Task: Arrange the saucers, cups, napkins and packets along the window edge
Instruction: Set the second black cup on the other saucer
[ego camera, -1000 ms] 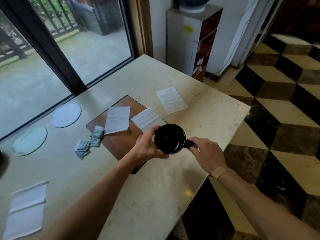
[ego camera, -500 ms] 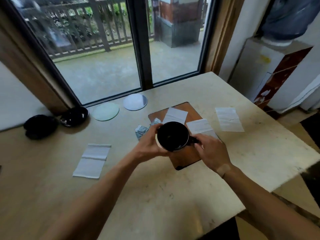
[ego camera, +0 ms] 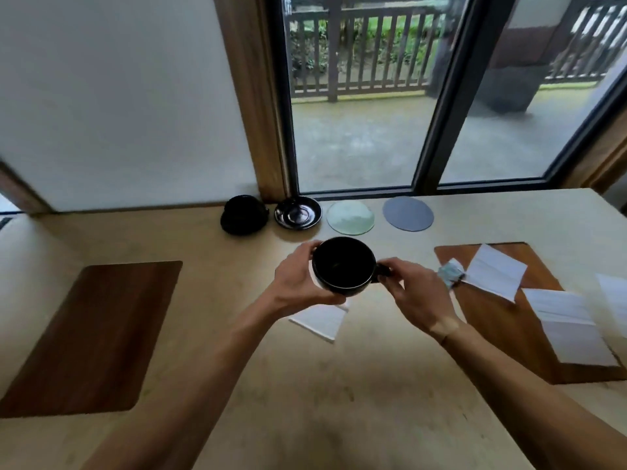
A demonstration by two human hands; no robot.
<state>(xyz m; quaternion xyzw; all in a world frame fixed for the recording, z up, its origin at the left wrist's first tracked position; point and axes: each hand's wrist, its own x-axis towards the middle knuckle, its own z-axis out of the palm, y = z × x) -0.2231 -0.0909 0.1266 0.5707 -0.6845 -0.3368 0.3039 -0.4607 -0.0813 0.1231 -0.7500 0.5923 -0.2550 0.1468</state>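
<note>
Beige stone counter (ego camera: 305,401) runs up to a big window (ego camera: 366,130). Above it the black cup (ego camera: 343,270) is held up: left hand (ego camera: 298,283) cups its side, right hand (ego camera: 412,293) pinches its handle. Beyond the cup, saucers line the window edge: black (ego camera: 298,212), green (ego camera: 350,218), grey (ego camera: 408,213).

You had two black cups (ego camera: 343,270) (ego camera: 243,214), one black saucer (ego camera: 298,212), two pale discs (ego camera: 350,218) (ego camera: 408,213) along the tabletop's far edge, two wooden mats (ego camera: 91,334) (ego camera: 515,334), four white napkins (ego camera: 496,271) (ego camera: 570,329) (ego camera: 322,320) (ego camera: 614,293), one packet cluster (ego camera: 449,273), count unclear.
</note>
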